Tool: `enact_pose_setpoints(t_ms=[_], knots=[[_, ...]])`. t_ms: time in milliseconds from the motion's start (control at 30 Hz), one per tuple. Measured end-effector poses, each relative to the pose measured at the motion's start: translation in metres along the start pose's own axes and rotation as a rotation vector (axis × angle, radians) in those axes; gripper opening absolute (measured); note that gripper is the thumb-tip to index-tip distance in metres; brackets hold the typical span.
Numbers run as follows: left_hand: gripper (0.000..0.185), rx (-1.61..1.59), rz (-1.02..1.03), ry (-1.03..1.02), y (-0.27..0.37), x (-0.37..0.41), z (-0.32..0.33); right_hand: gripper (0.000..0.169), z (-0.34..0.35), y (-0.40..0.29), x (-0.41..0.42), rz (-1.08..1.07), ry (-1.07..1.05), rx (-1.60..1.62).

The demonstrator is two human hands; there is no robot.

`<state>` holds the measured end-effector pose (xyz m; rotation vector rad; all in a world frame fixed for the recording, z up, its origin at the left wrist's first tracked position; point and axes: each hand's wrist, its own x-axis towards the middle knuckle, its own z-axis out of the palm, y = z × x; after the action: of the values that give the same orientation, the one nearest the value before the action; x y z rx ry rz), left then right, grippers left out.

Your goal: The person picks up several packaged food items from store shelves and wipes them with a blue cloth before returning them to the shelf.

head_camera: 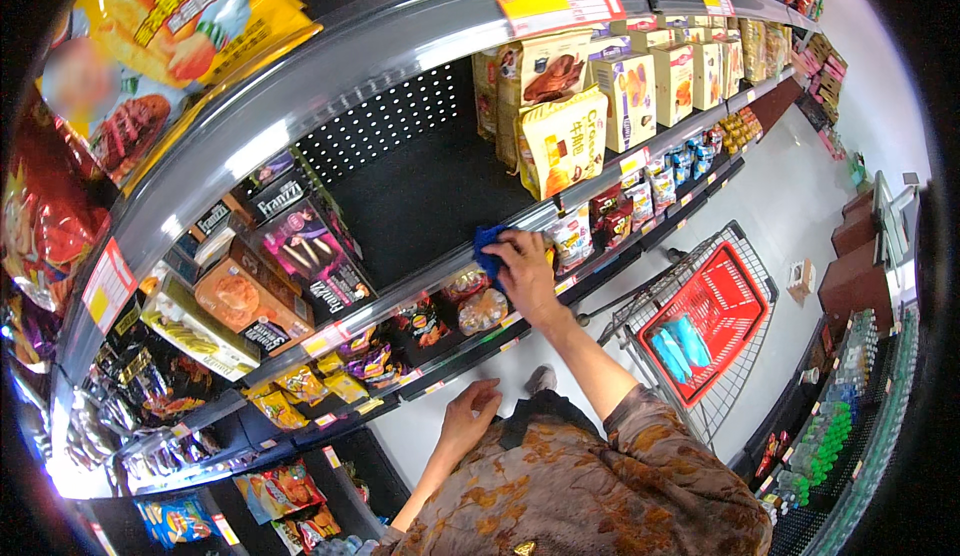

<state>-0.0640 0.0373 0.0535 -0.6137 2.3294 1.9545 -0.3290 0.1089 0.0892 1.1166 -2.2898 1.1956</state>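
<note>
My right hand pinches a dark blue cloth against the grey front edge of a store shelf. Behind that edge lies a bare stretch of black shelf board with a perforated back panel. A yellow-and-cream bag of bread snacks stands just beyond the cloth. On the near side of the bare stretch are a black-and-pink biscuit box and an orange-brown biscuit box. Low in front of my body, my left hand hangs with loosely bent fingers, holding nothing.
A wire shopping cart with a red basket stands in the aisle to the right. Light-blue packs lie in the basket. Small snack bags fill the lower shelf. Bottles line the opposite shelf; a carton sits on the floor.
</note>
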Motion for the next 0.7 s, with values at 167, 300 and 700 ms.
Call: enact_pose_setpoints(t_ms=[167,300,700], knots=[[0.034,0.039,-0.023,-0.037,0.005,-0.002,-0.011,0.053,0.040,-0.063,-0.004,-0.022,-0.085,0.055],[0.034,0.008,-0.018,-0.042,-0.005,-0.006,-0.017,0.050,0.060,-0.089,-0.009,-0.047,-0.122,0.058],[0.033,0.050,0.034,-0.097,0.003,-0.002,-0.031,0.050,0.037,-0.033,-0.010,0.104,0.078,0.084]])
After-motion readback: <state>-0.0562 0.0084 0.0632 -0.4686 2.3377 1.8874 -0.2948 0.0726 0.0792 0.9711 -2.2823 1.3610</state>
